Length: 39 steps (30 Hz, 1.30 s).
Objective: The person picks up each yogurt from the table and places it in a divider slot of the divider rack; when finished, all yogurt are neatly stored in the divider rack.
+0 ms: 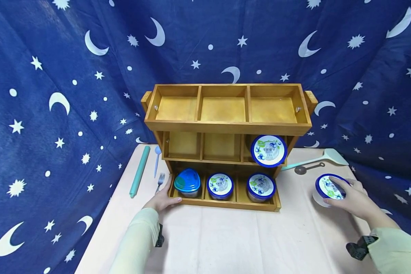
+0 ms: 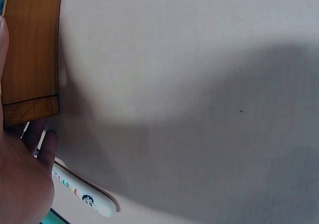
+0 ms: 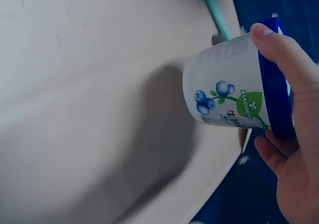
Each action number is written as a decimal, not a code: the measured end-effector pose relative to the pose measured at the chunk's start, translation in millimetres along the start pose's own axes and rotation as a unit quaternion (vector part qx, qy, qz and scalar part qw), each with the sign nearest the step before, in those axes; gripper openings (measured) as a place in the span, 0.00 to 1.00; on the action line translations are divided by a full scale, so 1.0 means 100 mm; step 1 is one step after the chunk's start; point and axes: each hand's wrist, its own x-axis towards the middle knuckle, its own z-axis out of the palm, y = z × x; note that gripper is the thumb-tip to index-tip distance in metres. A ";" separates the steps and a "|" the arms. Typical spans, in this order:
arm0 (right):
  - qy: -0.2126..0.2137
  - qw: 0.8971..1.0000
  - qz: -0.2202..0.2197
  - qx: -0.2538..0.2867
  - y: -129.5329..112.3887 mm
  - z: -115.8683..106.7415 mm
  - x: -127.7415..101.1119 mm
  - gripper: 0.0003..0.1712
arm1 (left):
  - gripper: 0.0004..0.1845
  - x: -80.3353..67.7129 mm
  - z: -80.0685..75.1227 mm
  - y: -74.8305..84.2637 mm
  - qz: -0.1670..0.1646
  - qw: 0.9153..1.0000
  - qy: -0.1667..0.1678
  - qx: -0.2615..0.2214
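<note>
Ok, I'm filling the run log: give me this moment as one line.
left hand: steadies rack at bottom-left corner | right hand: grips cup by lid, on table right of rack | top tier: empty

Yogurt cup [image 3: 234,87] in right hand [image 3: 294,149]: green badge on side reads "XIAODEYI", beside blueberry drawing; Chinese characters below partly legible, rest too small. Cup lids on wooden rack [image 1: 226,127]: print too small to read. White utensil handle [image 2: 82,196]: coloured marks, unreadable.

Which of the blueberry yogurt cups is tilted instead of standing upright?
The yogurt cup in the rack's middle tier, right compartment; its lid faces forward.
</note>
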 end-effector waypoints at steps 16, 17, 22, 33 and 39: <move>0.031 0.998 -0.060 0.006 -0.53 -0.15 0.13 0.55 | 0.60 -0.03 -0.02 0.02 -0.007 1.000 0.004 0.000; 0.037 0.997 -0.070 0.007 -0.56 -0.17 0.13 0.54 | 0.60 -0.03 -0.02 0.02 -0.012 1.000 0.003 -0.003; 0.039 0.995 -0.092 -0.005 -0.71 -0.27 0.12 0.54 | 0.60 -0.03 -0.02 0.03 -0.017 1.000 0.002 -0.008; -0.010 0.993 -0.110 -0.041 -1.09 -0.50 0.00 0.54 | 0.61 -0.03 -0.02 0.03 -0.013 1.000 -0.003 -0.017; -0.019 0.986 -0.160 -0.031 -1.24 -0.52 -0.09 0.50 | 0.62 -0.02 -0.01 0.03 -0.012 1.000 -0.004 -0.017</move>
